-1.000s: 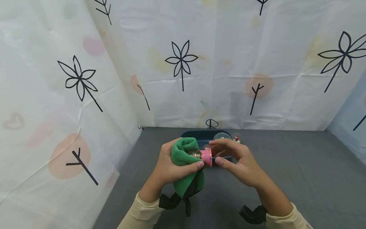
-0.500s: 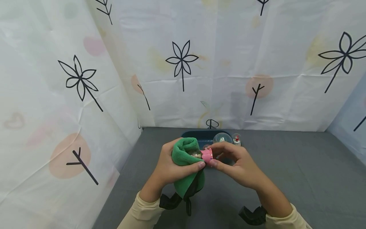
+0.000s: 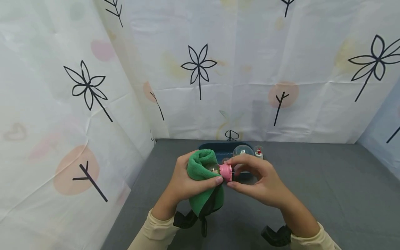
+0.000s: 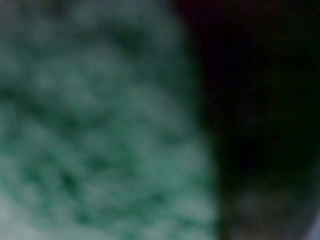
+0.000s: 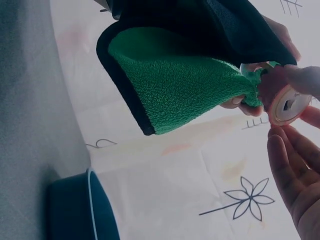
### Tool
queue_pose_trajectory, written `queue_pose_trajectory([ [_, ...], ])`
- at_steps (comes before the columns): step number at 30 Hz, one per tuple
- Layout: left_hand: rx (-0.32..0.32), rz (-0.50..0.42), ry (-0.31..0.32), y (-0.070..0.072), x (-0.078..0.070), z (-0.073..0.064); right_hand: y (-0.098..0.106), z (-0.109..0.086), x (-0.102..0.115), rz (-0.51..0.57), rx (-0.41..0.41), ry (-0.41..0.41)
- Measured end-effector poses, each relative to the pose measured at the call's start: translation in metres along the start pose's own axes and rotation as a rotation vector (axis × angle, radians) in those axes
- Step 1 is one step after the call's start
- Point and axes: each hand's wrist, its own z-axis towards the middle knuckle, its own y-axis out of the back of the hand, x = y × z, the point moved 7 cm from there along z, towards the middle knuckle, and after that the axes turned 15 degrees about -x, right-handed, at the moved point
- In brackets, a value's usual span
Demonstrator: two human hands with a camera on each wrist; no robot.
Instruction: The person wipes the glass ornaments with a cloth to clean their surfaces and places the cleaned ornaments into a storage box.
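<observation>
A small snow globe with a pink scalloped base lies sideways between my hands, its clear dome partly inside a folded green towel. My left hand grips the towel around the dome, thumb along its near edge. My right hand pinches the rim of the pink base between thumb and fingertips. In the right wrist view, the round underside of the base shows a small metal piece at its middle. The left wrist view is filled by blurred green towel and a dark area.
Behind my hands a dark blue tray stands on the grey table. A larger clear globe and a small globe with a red and white figure are at its right side. A patterned cloth backdrop closes off the back.
My right fingers have come in onto the pink base, and my thumb has slid down to its lower rim. The base has turned a little. The left hand and towel stay almost still.
</observation>
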Motion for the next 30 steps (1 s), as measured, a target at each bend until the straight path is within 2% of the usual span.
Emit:
queue_pose_trajectory([
  [4, 0.000, 0.006, 0.001, 0.000, 0.000, 0.000, 0.000, 0.000, 0.005, 0.049, -0.011, 0.091],
  [7, -0.005, 0.007, -0.002, 0.000, 0.000, 0.000, 0.000, 0.000, 0.005, 0.029, -0.014, 0.091],
  [14, -0.033, 0.013, -0.023, 0.002, 0.000, 0.000, -0.001, 0.000, 0.001, -0.043, -0.012, 0.051],
  [22, -0.058, 0.025, 0.000, 0.004, 0.000, 0.000, 0.002, -0.001, -0.007, -0.109, -0.003, -0.103],
  [30, -0.049, 0.016, -0.004, 0.002, -0.001, -0.001, 0.001, -0.002, -0.009, -0.158, -0.005, -0.124],
])
